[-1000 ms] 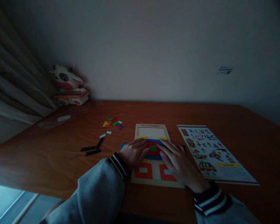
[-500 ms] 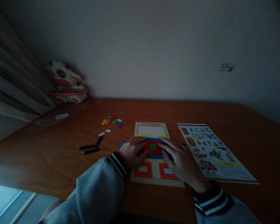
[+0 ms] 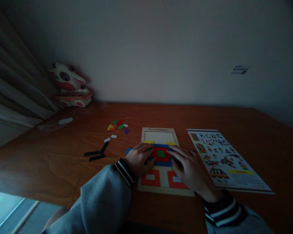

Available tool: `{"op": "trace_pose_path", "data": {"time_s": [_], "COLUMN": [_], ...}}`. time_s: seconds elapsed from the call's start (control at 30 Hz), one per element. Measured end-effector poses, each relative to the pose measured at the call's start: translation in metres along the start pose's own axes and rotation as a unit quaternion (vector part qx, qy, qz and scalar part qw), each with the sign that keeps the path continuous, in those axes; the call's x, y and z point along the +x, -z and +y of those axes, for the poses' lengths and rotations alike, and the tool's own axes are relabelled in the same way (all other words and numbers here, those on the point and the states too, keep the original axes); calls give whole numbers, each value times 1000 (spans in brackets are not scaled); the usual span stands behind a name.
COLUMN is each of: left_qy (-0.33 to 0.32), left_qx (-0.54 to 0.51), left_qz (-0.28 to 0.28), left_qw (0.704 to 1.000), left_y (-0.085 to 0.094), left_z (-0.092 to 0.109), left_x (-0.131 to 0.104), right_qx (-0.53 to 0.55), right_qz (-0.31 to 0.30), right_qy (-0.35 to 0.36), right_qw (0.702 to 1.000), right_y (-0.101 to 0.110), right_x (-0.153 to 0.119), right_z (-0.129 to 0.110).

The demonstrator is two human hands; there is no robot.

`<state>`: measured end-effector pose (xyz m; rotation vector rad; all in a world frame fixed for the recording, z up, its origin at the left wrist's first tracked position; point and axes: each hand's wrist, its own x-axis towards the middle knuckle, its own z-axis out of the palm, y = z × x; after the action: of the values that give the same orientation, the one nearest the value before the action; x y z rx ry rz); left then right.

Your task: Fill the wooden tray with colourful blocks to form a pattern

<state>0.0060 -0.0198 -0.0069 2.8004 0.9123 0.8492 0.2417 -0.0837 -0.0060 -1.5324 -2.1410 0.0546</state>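
A wooden puzzle board lies on the table, with blue, red and yellow pieces laid in its middle around a green square. Two red squares with pale centres, one of them the left red square, are near its front edge. My left hand rests on the left side of the pieces, fingers apart. From the right, my right hand touches the other side of them, its thumb and fingers spread. Each palm hides part of the board.
Black strips, white pieces and several coloured pieces lie left of the board. A printed pattern sheet is at the right. A cow-shaped toy stands at the back left.
Both hands stay on the pieces with almost no movement. The whole view has shifted very slightly.
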Motion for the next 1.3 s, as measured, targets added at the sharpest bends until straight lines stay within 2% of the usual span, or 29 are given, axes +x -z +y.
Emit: {"op": "trace_pose_path", "data": {"time_s": [0.23,0.47,0.9,1.07,1.3], "left_qy": [-10,-19,-14,-13,-16], "left_qx": [21,27,29,26,22], "left_qz": [13,25,14,17,18], "left_qw": [1000,999,999,999,999], "left_y": [-3,-3,-1,-1,1], "left_z": [0,1,1,1,2], "left_x": [-2,-3,-2,-2,-1], "right_qx": [-1,16,-38,-50,-26], "right_qz": [17,75,57,15,41], "right_qy": [-2,-24,-13,22,5], "right_qw": [1000,997,998,998,999], "right_y": [-1,-6,-4,-1,-3], "right_x": [-2,-3,-1,2,2], "right_z": [-1,11,4,1,1]}}
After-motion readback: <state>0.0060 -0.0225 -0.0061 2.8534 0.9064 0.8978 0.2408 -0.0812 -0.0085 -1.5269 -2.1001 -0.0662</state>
